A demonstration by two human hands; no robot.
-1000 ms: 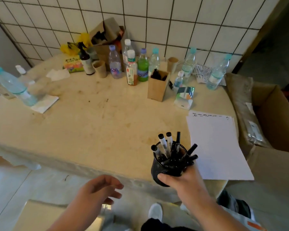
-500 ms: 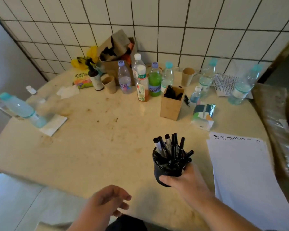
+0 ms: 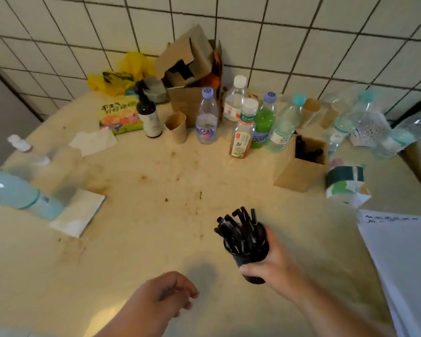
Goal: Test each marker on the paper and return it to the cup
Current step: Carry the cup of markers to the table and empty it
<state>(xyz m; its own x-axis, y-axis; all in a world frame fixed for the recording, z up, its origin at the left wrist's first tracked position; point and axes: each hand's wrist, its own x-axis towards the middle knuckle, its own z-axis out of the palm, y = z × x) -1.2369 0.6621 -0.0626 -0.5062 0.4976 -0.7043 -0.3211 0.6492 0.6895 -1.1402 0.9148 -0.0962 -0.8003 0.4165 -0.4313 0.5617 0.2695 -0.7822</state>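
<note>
one black cup [image 3: 249, 257] of black markers [image 3: 238, 227], too bunched to count, sits gripped in the right hand [image 3: 275, 266] near centre. left hand [image 3: 161, 297] hovers empty, fingers loosely curled. one paper [image 3: 404, 259] stack lies right; two paper cups [image 3: 176, 127] stand far.

The right hand [image 3: 275, 263] is gripping a black cup [image 3: 249, 254] packed with black markers [image 3: 238, 224], holding it above the stained bench [image 3: 144, 215]. The left hand [image 3: 156, 297] is hovering empty, fingers loosely curled. White paper [image 3: 404, 259] is lying at the right, bottles [image 3: 241, 122] are standing along the tiled wall.
</note>
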